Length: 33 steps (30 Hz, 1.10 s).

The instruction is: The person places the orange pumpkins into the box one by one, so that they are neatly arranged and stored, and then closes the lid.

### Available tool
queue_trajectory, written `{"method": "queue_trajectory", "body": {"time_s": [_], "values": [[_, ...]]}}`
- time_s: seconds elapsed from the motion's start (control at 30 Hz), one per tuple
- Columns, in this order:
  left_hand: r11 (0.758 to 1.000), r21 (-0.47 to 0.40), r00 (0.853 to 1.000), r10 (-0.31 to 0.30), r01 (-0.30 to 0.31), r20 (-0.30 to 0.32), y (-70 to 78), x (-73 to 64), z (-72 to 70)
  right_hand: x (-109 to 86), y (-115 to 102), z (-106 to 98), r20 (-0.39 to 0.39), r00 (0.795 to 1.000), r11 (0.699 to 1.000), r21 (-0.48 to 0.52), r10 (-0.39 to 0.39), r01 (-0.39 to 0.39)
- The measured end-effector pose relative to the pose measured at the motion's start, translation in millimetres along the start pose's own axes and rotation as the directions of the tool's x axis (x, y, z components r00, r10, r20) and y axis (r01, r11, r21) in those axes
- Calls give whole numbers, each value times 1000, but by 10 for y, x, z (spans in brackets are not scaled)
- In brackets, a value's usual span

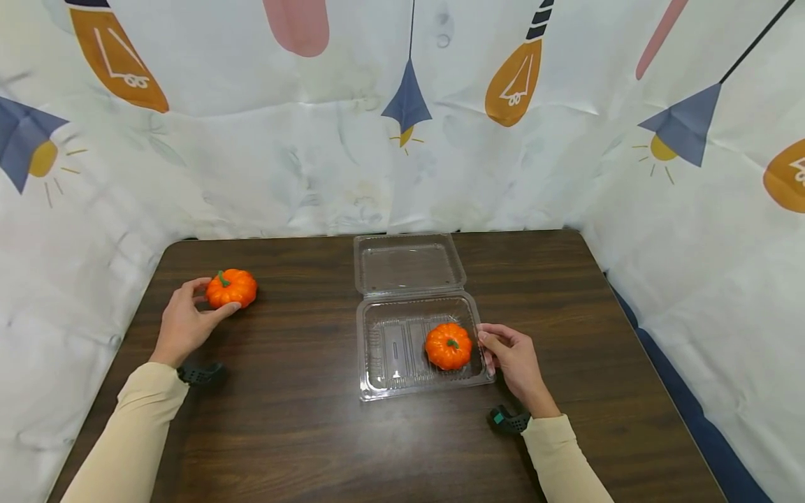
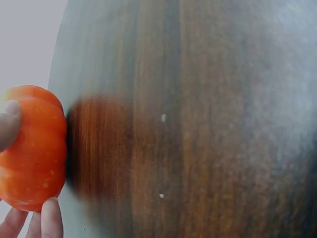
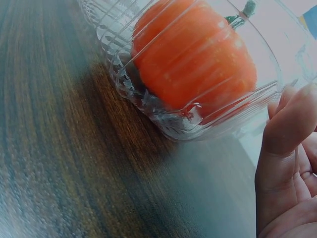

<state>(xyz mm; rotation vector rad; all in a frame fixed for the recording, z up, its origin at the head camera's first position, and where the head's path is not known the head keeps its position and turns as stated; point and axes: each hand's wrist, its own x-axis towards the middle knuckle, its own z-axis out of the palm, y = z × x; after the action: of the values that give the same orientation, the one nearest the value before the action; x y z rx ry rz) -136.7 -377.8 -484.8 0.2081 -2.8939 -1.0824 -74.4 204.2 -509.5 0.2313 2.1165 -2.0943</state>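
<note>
At the left of the table, my left hand (image 1: 189, 318) grips a small orange pumpkin (image 1: 237, 288) with a green stem, thumb on one side and fingers on the other. In the left wrist view this pumpkin (image 2: 37, 153) sits close to the tabletop. A clear plastic clamshell box (image 1: 390, 381) lies with its lid (image 1: 409, 265) folded back, away from me. Inside its right half rests a second orange pumpkin (image 1: 448, 346), seen through the ribbed wall in the right wrist view. My right hand (image 1: 514, 360) pinches the box's right rim between thumb and fingers.
The dark wood-grain table (image 1: 283, 447) has rounded far corners. A white curtain (image 1: 251, 168) printed with lamps and bulbs hangs behind it and along both sides. Dark bands (image 1: 198, 374) are worn on both wrists.
</note>
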Motion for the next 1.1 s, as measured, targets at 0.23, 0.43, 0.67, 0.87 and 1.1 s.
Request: {"method": "queue_trajectory", "body": {"time_s": [0.23,0.43,0.67,0.87,1.1], "values": [[1000,11,1000,-7,7,2,-7,-34,-19,-7,5,2,7,1000,1000,16,-10,10],[1000,18,1000,-10,10,6,21,-50,-41,-7,3,5,8,1000,1000,16,-11,11],[1000,28,1000,-9,9,9,80,-56,-70,-12,-15,4,13,1000,1000,25,-6,5],[999,36,1000,4,-4,12,168,-101,-95,-15,-27,7,18,1000,1000,31,-2,2],[998,39,999,48,-49,17,290,-131,-120,-21,-27,13,22,1000,999,42,-9,8]]}}
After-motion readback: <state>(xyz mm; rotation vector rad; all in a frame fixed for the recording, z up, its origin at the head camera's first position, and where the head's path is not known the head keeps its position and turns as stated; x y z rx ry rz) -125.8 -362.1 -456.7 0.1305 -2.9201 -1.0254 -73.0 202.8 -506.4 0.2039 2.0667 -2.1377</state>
